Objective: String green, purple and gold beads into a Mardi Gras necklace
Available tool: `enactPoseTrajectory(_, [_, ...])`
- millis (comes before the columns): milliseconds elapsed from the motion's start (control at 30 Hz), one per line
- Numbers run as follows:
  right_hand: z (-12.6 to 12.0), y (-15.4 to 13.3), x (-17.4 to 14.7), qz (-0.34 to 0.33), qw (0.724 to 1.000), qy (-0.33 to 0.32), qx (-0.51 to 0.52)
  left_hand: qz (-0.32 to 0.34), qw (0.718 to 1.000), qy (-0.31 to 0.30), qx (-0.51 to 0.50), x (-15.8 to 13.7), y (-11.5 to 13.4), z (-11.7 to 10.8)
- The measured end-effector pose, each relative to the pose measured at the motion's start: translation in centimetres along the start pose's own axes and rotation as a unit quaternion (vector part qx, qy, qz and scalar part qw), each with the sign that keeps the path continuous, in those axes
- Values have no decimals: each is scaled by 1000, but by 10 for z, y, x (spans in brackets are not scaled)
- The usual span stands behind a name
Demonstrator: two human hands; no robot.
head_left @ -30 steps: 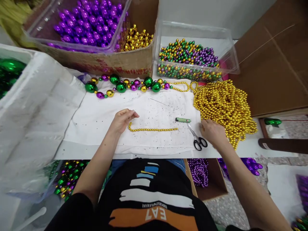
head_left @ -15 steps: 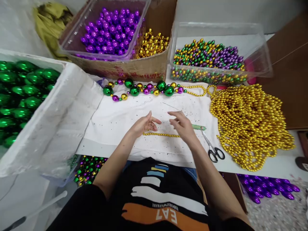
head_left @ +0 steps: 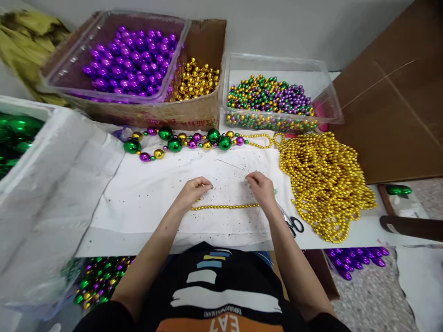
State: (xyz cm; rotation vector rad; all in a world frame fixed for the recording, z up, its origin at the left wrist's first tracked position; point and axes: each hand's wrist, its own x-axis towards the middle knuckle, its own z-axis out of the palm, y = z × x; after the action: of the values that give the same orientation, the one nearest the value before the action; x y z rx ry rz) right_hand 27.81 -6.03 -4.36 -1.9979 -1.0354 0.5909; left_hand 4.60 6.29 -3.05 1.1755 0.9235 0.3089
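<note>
My left hand [head_left: 195,191] is closed in a pinch just above the white cloth; whatever is between its fingertips is too small to make out. Under it, a strand of small gold beads [head_left: 224,207] runs sideways to below my right hand [head_left: 262,186]. My right fingers are pinched together at the right end of a thin needle-like wire [head_left: 231,164]; whether they grip it is unclear. Scissors with black handles [head_left: 295,224] lie by my right wrist, partly hidden. Beyond my hands stretches a necklace of large green, purple and gold beads [head_left: 175,145].
A heap of gold bead strands [head_left: 327,184] lies to the right. Along the back stand a clear bin of purple beads [head_left: 119,97], a cardboard box [head_left: 194,115] with gold beads, and a clear bin of small mixed beads [head_left: 332,99]. A white-lined box of green beads [head_left: 51,170] is at left.
Both hands have gone from spread fingers to pinches. My right hand has come to the wire's end. The camera view has shifted to the right.
</note>
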Motion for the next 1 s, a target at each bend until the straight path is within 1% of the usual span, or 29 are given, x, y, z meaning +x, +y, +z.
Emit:
enactPoseTrajectory(67, [-19, 13, 14, 17, 996, 74, -52, 7, 1000, -2, -2, 3, 3, 1])
enactPoseTrajectory(100, [-26, 18, 22, 12, 992, 86, -95, 10, 1000, -4, -4, 5, 4, 1])
enactPoseTrajectory(133, [-32, 22, 30, -2, 986, 79, -146, 13, 1000, -5, -7, 6, 5, 2])
enactPoseTrajectory(167, [-36, 24, 37, -23, 977, 57, -202, 15, 1000, -5, -9, 8, 6, 3])
enactPoseTrajectory(233, [-40, 25, 48, -64, 949, 0, -309, 21, 1000, -2, -12, 11, 7, 4])
enactPoseTrajectory(300, [-40, 23, 54, -90, 917, -34, -387, 30, 999, 5, -17, 12, 7, 5])
enactPoseTrajectory(333, [-40, 21, 55, -99, 907, -35, -409, 35, 999, 10, -21, 12, 6, 5])
enactPoseTrajectory(367, [-40, 18, 54, -107, 902, -29, -418, 41, 999, 13, -27, 11, 6, 5])
enactPoseTrajectory(433, [-38, 10, 47, -132, 908, 4, -398, 49, 998, 17, -41, 10, 4, 4])
enactPoseTrajectory(500, [-33, -3, 36, -157, 931, 50, -324, 55, 997, 22, -53, 8, 3, 2])
enactPoseTrajectory(567, [-22, -20, 22, -158, 967, 79, -186, 60, 996, 30, -60, 7, 2, 1])
enactPoseTrajectory(600, [-15, -29, 15, -138, 983, 78, -93, 64, 996, 32, -62, 7, 2, 1])
enactPoseTrajectory(633, [-7, -38, 9, -102, 993, 65, 12, 68, 995, 32, -64, 7, 1, 1])
enactPoseTrajectory(667, [3, -46, 3, -55, 991, 44, 118, 74, 995, 30, -66, 7, 0, 1])
enactPoseTrajectory(700, [12, -52, -1, -2, 977, 18, 214, 80, 994, 28, -68, 7, 0, 1])
enactPoseTrajectory(733, [21, -57, -4, 51, 954, -7, 295, 86, 993, 26, -70, 7, -1, 1])
enactPoseTrajectory(767, [29, -60, -6, 96, 929, -27, 357, 91, 993, 24, -72, 7, -2, 1])
enactPoseTrajectory(833, [42, -63, -7, 161, 885, -40, 434, 101, 992, 21, -73, 6, -3, 0])
enactPoseTrajectory(900, [49, -64, -4, 194, 856, -37, 478, 108, 991, 17, -70, 5, -3, 0])
enactPoseTrajectory(933, [50, -64, -2, 201, 846, -33, 493, 111, 991, 16, -67, 3, -4, -1])
enactPoseTrajectory(1000, [50, -66, 2, 201, 836, -27, 509, 112, 992, 15, -54, 1, -4, -2])
